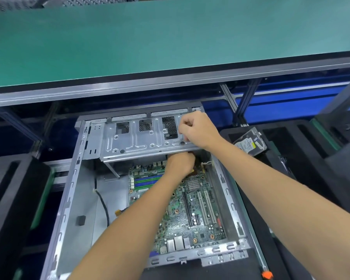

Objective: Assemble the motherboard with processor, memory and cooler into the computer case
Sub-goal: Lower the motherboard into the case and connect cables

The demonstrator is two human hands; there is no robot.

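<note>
The green motherboard [182, 207] is lying flat inside the open grey computer case [69, 199], with blue memory slots and white expansion slots showing. The left hand [180, 163] is reaching to the board's far edge, under the metal drive cage [139, 138]; I cannot tell what its curled fingers are holding. The right hand [198, 129] is resting on the cage with its fingers curled together. A hard drive [250, 143] is lying to the right; its label is not readable.
</note>
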